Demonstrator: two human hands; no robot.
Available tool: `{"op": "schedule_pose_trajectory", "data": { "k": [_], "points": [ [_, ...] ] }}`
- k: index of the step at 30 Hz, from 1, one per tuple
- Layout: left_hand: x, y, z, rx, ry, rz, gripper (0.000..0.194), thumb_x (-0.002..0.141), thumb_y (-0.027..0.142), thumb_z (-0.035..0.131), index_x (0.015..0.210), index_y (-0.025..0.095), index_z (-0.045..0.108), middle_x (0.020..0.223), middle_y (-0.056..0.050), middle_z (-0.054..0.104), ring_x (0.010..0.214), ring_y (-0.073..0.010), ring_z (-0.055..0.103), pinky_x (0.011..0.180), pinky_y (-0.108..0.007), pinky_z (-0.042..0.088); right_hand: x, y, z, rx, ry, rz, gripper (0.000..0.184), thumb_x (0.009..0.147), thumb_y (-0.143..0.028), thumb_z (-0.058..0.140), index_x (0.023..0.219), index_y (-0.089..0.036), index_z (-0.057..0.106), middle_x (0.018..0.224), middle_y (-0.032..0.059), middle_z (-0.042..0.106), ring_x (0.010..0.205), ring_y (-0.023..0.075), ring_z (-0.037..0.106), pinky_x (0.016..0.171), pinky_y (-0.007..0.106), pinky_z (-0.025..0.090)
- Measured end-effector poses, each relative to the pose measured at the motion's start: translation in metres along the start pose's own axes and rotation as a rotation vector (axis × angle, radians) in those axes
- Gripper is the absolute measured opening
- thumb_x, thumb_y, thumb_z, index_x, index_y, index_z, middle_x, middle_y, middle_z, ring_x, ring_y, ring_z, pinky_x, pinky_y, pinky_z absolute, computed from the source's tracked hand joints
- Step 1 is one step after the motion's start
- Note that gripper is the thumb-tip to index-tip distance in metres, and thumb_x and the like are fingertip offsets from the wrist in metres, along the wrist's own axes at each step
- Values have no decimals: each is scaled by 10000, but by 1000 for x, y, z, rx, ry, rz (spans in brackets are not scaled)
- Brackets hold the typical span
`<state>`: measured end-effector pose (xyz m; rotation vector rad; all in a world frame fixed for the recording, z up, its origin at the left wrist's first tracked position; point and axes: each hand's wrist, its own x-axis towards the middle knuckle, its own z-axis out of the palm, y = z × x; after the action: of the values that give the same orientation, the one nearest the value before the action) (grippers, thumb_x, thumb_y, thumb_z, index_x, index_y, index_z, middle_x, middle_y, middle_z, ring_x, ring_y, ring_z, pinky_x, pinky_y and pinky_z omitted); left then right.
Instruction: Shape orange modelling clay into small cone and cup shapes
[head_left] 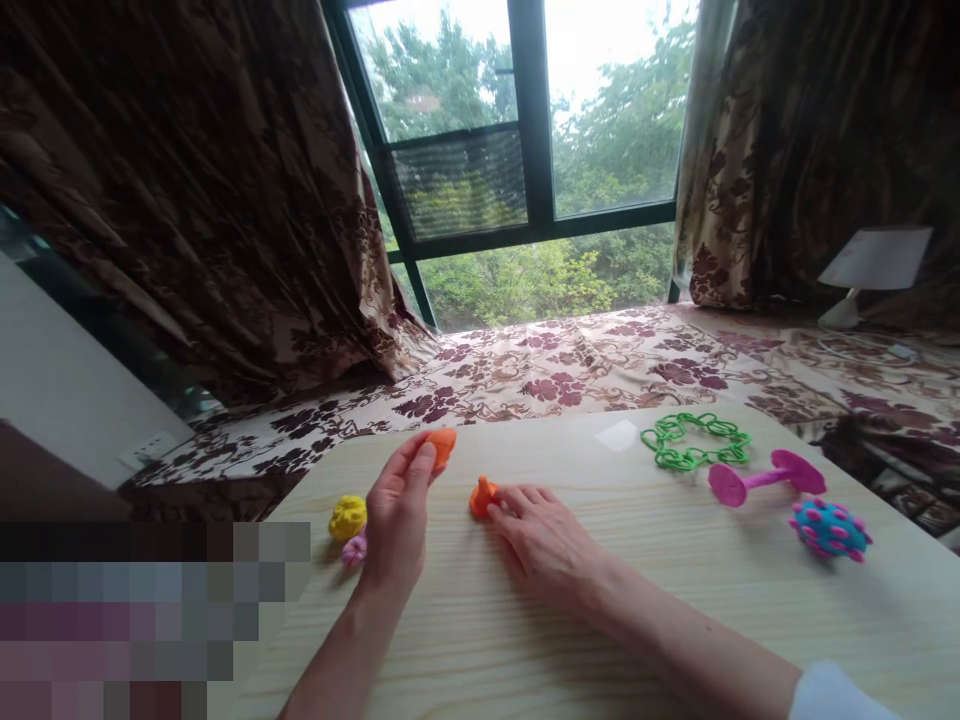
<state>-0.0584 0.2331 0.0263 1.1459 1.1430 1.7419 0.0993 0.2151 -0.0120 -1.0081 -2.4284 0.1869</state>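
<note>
Raised slightly over the table, my left hand (397,505) pinches a piece of orange modelling clay (442,447) between thumb and fingers. My right hand (544,530) is low at the middle of the table, its fingertips closed at the right side of a second orange clay lump (481,497). That lump rests on the tabletop and has a small knob on top. Partly behind my left wrist are a yellow clay lump (347,518) and a small pink clay lump (355,549).
On the table's (480,640) right side lie a ring of green clay loops (679,462), a magenta clay dumbbell shape (766,478) and a blue clay lump with pink studs (829,530). A white scrap (618,435) lies near the far edge. Beyond are a cloth-covered ledge (555,370) and a lamp (876,260).
</note>
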Motion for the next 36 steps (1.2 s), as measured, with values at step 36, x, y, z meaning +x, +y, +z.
{"op": "schedule_pose_trajectory", "data": {
  "k": [36],
  "points": [
    [-67, -15, 56, -539, -394, -793, 256, 772, 306, 507, 964, 156, 584, 863, -81, 627, 775, -177, 590, 736, -303, 465, -53, -3, -34, 285, 60, 176, 127, 863, -174, 338, 857, -197, 463, 767, -3, 560, 606, 106, 477, 572, 195, 334]
  ]
}}
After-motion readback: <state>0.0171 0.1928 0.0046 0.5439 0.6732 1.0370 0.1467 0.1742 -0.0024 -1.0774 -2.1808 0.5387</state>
